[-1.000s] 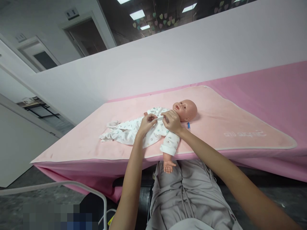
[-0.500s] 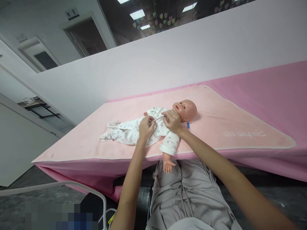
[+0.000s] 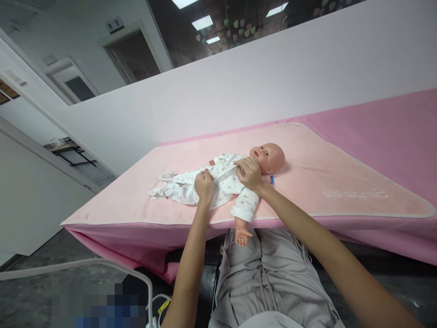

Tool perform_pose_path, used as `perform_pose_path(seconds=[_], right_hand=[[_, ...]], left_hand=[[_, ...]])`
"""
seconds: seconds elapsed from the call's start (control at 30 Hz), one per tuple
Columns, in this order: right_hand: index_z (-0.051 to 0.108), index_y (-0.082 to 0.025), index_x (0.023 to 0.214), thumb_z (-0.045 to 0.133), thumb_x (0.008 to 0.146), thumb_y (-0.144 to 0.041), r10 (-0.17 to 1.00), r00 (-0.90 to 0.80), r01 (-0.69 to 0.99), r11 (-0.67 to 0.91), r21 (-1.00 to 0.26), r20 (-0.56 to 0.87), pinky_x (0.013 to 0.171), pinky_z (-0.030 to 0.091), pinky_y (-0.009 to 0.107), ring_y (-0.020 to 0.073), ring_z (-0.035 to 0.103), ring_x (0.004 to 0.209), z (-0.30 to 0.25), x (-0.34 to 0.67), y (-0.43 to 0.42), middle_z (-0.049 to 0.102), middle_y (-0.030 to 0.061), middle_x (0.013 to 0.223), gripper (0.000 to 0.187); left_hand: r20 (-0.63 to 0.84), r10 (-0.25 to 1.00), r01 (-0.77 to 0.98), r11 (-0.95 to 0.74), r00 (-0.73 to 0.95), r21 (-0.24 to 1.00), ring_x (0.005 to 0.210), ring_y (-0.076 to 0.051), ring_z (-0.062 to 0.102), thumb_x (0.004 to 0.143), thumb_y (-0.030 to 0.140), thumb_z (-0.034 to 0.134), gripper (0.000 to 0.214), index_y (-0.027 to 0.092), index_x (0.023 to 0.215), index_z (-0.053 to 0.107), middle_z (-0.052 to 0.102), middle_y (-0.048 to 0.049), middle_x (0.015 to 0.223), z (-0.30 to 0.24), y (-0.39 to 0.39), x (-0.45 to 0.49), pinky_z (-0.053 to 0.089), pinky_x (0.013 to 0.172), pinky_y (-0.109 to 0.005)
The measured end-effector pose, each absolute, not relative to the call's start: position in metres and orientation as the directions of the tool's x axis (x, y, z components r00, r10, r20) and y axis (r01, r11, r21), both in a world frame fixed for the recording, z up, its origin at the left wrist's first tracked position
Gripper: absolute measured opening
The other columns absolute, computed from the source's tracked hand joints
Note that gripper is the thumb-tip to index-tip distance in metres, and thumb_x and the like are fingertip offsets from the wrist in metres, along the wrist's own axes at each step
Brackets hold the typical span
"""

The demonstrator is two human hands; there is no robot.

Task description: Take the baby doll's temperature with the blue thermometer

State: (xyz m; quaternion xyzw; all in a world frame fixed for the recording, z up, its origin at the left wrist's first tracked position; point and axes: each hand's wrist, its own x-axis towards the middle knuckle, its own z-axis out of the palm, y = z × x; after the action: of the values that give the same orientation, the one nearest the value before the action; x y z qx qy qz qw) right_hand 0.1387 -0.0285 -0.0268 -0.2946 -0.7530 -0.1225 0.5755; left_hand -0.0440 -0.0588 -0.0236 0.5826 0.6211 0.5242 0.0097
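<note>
A baby doll (image 3: 269,157) lies on its back on a pale pink blanket (image 3: 334,182), head to the right. It wears a white patterned onesie (image 3: 191,189). My left hand (image 3: 204,186) is closed, pinching the onesie's front at the belly. My right hand (image 3: 250,173) is closed on the onesie's collar edge just below the doll's chin. One bare doll arm (image 3: 241,232) hangs over the table's front edge above my lap.
A blue pen-like object (image 3: 272,181) lies beside the doll's head. The table has a darker pink cover (image 3: 392,132), with a white wall behind it. A white curved rail (image 3: 112,266) stands at lower left. A doorway is at upper left.
My left hand has slid down the onesie's front from the chest toward the belly. My right hand stays at the collar. The view has shifted slightly.
</note>
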Motion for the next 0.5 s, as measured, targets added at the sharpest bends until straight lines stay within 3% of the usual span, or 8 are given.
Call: perform_pose_path(seconds=[0.13, 0.27, 0.4, 0.5], right_hand=[[0.061, -0.019, 0.087, 0.043, 0.078, -0.009, 0.296, -0.171, 0.6, 0.788, -0.139, 0.94, 0.071, 0.042, 0.033, 0.0194, 0.054, 0.077, -0.0266, 0.1386, -0.0288, 0.062, 0.0047, 0.078, 0.023], [0.06, -0.018, 0.086, 0.041, 0.078, -0.008, 0.274, -0.156, 0.6, 0.789, -0.129, 0.949, 0.07, 0.042, 0.033, 0.019, 0.054, 0.075, -0.0263, 0.139, -0.0287, 0.061, 0.0047, 0.076, 0.023], [0.059, -0.018, 0.086, 0.042, 0.077, -0.008, 0.26, -0.149, 0.607, 0.786, -0.12, 0.954, 0.07, 0.042, 0.032, 0.0187, 0.054, 0.074, -0.0267, 0.1391, -0.0276, 0.061, 0.0041, 0.075, 0.022], [0.059, -0.019, 0.086, 0.042, 0.077, -0.008, 0.292, -0.152, 0.611, 0.779, -0.142, 0.944, 0.071, 0.041, 0.033, 0.019, 0.054, 0.075, -0.0275, 0.1387, -0.0269, 0.061, 0.0042, 0.076, 0.022]], left_hand=[[0.562, 0.759, 0.711, -0.193, -0.33, 0.677, 0.053, -0.016, 0.046, 0.089, 0.045, 0.025, 0.054, 0.02, 0.047, 0.049, 0.051, -0.0026, 0.05, -0.0233, -0.058, -0.0441, 0.026, 0.056, -0.028], [0.512, 0.778, 0.635, -0.196, -0.363, 0.747, 0.053, -0.015, 0.049, 0.088, 0.041, 0.028, 0.052, 0.019, 0.046, 0.051, 0.054, -0.0025, 0.05, -0.0223, -0.06, -0.0482, 0.032, 0.059, -0.028], [0.515, 0.776, 0.617, -0.215, -0.363, 0.757, 0.063, -0.017, 0.054, 0.078, 0.027, 0.039, 0.032, 0.019, 0.053, 0.057, 0.061, -0.0025, 0.06, -0.023, -0.063, -0.0532, 0.036, 0.064, -0.029], [0.547, 0.791, 0.713, -0.215, -0.273, 0.667, 0.068, -0.018, 0.052, 0.071, 0.02, 0.043, 0.02, 0.02, 0.055, 0.055, 0.06, -0.0022, 0.067, -0.0228, -0.0654, -0.0522, 0.034, 0.062, -0.029]])
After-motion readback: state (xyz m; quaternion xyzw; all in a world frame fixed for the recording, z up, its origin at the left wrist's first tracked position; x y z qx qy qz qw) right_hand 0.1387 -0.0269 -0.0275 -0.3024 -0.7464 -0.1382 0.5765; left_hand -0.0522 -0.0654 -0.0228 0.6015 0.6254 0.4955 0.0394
